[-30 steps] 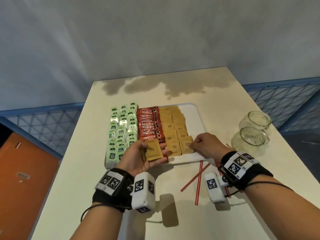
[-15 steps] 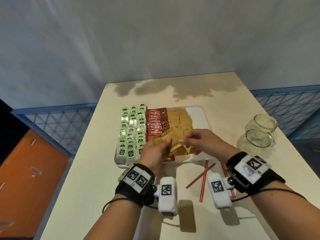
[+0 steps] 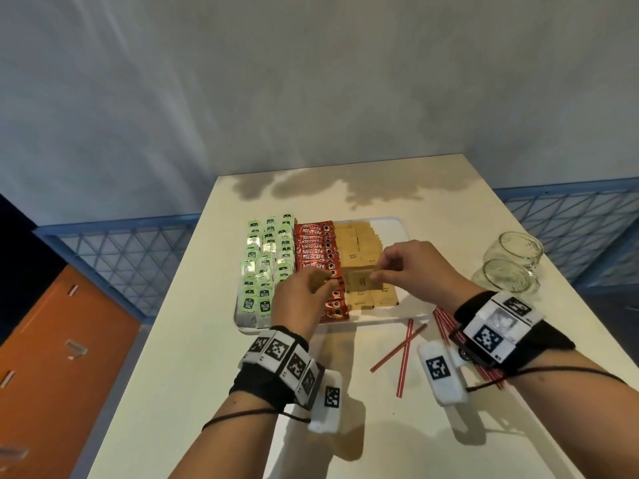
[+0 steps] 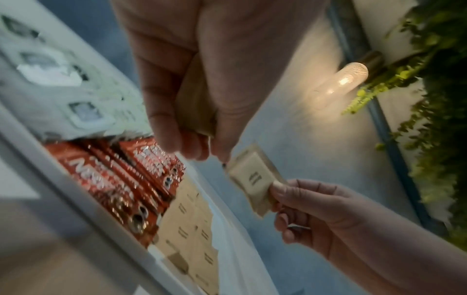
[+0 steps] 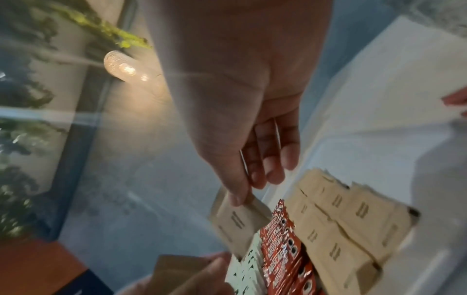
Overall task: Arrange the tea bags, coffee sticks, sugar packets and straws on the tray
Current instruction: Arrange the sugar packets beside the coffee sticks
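Over the near half of the white tray (image 3: 392,224), I have both hands raised above the rows. My right hand (image 3: 409,269) pinches one brown sugar packet (image 3: 361,283) by its right edge, thumb on top and fingers beneath — the right wrist view shows the packet hanging from the thumb (image 5: 236,191) clear of the rows below. My left hand (image 3: 301,302) is curled round a small stack of sugar packets (image 4: 196,103); the left wrist view shows them clamped between thumb and fingers, just beside the packet held by the right hand but not touching it.

On the tray, three groups lie side by side. Green tea bags (image 3: 264,264) fill the left part in columns running near to far. Red coffee sticks (image 3: 316,242) form one column in the middle. Laid sugar packets (image 3: 359,242) fill two columns right of the coffee sticks, overlapping like tiles; the right strip of the tray is bare.

On the cream table (image 3: 179,375), right of and nearer than the tray, lie red-striped straws (image 3: 403,354): two crossed singles, and a bundle (image 3: 444,321) partly hidden under my right wrist. None of them is on the tray. Two empty glass jars (image 3: 508,271) stand at the right edge of the table, touching each other — well apart from the tray.
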`<state>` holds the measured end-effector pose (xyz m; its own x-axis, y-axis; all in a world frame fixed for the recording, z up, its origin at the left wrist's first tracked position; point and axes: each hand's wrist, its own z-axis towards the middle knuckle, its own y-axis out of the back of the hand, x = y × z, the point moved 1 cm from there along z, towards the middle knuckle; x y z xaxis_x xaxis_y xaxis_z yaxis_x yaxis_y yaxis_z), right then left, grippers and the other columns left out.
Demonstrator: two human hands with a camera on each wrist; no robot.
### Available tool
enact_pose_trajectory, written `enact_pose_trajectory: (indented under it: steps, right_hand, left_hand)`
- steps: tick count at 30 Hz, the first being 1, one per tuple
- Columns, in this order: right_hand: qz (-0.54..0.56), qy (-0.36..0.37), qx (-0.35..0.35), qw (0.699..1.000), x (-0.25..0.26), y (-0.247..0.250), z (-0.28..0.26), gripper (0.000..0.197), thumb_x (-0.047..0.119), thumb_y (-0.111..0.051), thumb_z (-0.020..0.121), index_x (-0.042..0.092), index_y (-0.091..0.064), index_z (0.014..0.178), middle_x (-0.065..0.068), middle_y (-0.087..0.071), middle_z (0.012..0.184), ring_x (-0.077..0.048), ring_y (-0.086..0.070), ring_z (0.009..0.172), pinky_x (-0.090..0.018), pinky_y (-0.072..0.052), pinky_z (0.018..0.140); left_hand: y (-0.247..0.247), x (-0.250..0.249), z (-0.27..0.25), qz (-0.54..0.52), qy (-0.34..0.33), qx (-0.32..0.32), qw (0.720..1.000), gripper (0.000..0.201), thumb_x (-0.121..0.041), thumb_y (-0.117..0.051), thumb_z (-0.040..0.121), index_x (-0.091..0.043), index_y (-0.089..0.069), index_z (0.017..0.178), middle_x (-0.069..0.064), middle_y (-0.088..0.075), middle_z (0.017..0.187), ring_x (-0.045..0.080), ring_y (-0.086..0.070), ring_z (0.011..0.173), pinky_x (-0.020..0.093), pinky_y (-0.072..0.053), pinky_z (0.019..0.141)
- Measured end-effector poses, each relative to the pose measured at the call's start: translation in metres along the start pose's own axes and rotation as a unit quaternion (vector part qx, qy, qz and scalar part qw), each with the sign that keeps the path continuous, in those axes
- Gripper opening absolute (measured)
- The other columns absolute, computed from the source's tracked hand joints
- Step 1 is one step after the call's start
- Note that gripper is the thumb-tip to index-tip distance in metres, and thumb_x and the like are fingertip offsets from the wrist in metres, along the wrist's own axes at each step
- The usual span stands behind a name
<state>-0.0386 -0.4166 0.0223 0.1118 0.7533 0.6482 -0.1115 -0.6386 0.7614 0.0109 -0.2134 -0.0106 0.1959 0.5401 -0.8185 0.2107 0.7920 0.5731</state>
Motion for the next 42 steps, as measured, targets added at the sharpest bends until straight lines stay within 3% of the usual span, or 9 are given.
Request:
enact_pose_trajectory:
  steps: [3, 9, 13, 20, 25, 28, 32, 37, 42]
  right_hand:
    - [-0.056, 0.015, 0.008, 0.998, 0.004, 0.005, 0.002, 0.007, 0.027, -0.078, 0.081, 0.02, -0.075, 0.081, 0.011, -0.065, 0.076, -0.008, -0.059, 0.074, -0.023, -0.045, 0.064]
    - [-0.034, 0.071, 0.026, 0.997, 0.017, 0.003, 0.002, 0.009, 0.028, -0.08, 0.078, 0.021, -0.074, 0.081, 0.007, -0.068, 0.082, -0.01, -0.06, 0.079, -0.03, -0.05, 0.072]
    - [0.096, 0.005, -0.049, 0.994, 0.009, 0.001, 0.003, 0.022, 0.029, -0.08, 0.079, 0.022, -0.071, 0.097, 0.007, -0.07, 0.085, -0.005, -0.063, 0.073, -0.024, -0.051, 0.071]
    - [0.248, -0.064, 0.016, 0.966, -0.003, -0.025, -0.001, 0.011, 0.02, -0.074, 0.086, 0.01, -0.069, 0.084, -0.004, -0.069, 0.076, -0.011, -0.065, 0.067, -0.028, -0.056, 0.066]
    - [0.149, -0.152, 0.039, 0.976, -0.044, -0.047, -0.003, 0.017, 0.028, -0.075, 0.084, 0.011, -0.073, 0.079, 0.0, -0.073, 0.082, -0.014, -0.065, 0.077, -0.025, -0.046, 0.066]
    - [0.097, -0.182, 0.065, 0.976, -0.059, -0.059, -0.004, 0.026, 0.031, -0.075, 0.084, 0.006, -0.073, 0.079, -0.002, -0.068, 0.076, -0.011, -0.057, 0.067, -0.023, -0.04, 0.06]
    - [0.07, -0.178, 0.075, 0.979, -0.056, -0.064, 0.0, 0.031, 0.036, -0.075, 0.084, 0.007, -0.073, 0.072, -0.001, -0.064, 0.066, -0.009, -0.052, 0.058, -0.023, -0.036, 0.056]
    - [0.036, -0.195, 0.091, 0.976, -0.052, -0.067, 0.009, 0.032, 0.041, -0.08, 0.077, 0.01, -0.073, 0.073, 0.0, -0.07, 0.077, -0.012, -0.06, 0.069, -0.024, -0.045, 0.061]
    - [-0.007, -0.206, 0.081, 0.975, -0.049, -0.069, 0.013, 0.038, 0.044, -0.082, 0.074, 0.008, -0.072, 0.076, 0.0, -0.069, 0.077, -0.014, -0.061, 0.07, -0.027, -0.047, 0.062]
  left_hand:
    - [0.006, -0.011, 0.001, -0.01, -0.057, 0.026, 0.998, 0.024, -0.029, -0.074, 0.085, -0.026, -0.072, 0.109, -0.012, -0.071, 0.1, -0.001, -0.065, 0.089, 0.021, -0.053, 0.083]
    - [-0.01, -0.02, 0.003, 0.077, -0.093, 0.118, 0.986, 0.015, -0.028, -0.073, 0.086, -0.027, -0.075, 0.101, -0.014, -0.073, 0.092, 0.003, -0.066, 0.085, 0.03, -0.054, 0.08]
    - [-0.008, -0.022, 0.008, -0.106, 0.009, 0.043, 0.993, 0.009, -0.025, -0.074, 0.084, -0.028, -0.068, 0.08, -0.007, -0.071, 0.076, 0.008, -0.064, 0.065, 0.024, -0.05, 0.064]
    - [-0.011, -0.016, 0.006, -0.234, 0.106, 0.089, 0.962, 0.015, -0.025, -0.075, 0.083, -0.017, -0.07, 0.095, -0.005, -0.073, 0.078, 0.006, -0.064, 0.062, 0.021, -0.049, 0.055]
    - [-0.006, -0.001, 0.018, -0.34, 0.219, 0.076, 0.912, 0.011, -0.01, -0.05, 0.098, -0.008, -0.059, 0.103, 0.012, -0.073, 0.096, 0.019, -0.068, 0.073, 0.032, -0.059, 0.066]
    - [0.001, 0.007, 0.027, -0.374, 0.228, 0.061, 0.897, 0.02, -0.007, -0.039, 0.099, -0.005, -0.057, 0.109, 0.015, -0.074, 0.098, 0.024, -0.071, 0.085, 0.037, -0.06, 0.075]
    - [0.005, 0.013, 0.031, -0.347, 0.209, 0.032, 0.914, 0.021, -0.019, -0.046, 0.102, -0.015, -0.065, 0.109, 0.001, -0.074, 0.092, 0.015, -0.068, 0.082, 0.029, -0.055, 0.069]
    - [0.005, 0.019, 0.032, -0.368, 0.237, 0.042, 0.898, 0.022, -0.03, -0.053, 0.1, -0.024, -0.069, 0.114, 0.0, -0.074, 0.099, 0.019, -0.068, 0.093, 0.032, -0.053, 0.075]
    - [0.005, 0.022, 0.028, -0.379, 0.281, 0.079, 0.878, 0.021, -0.035, -0.055, 0.098, -0.03, -0.069, 0.114, 0.001, -0.071, 0.099, 0.02, -0.065, 0.093, 0.029, -0.053, 0.065]
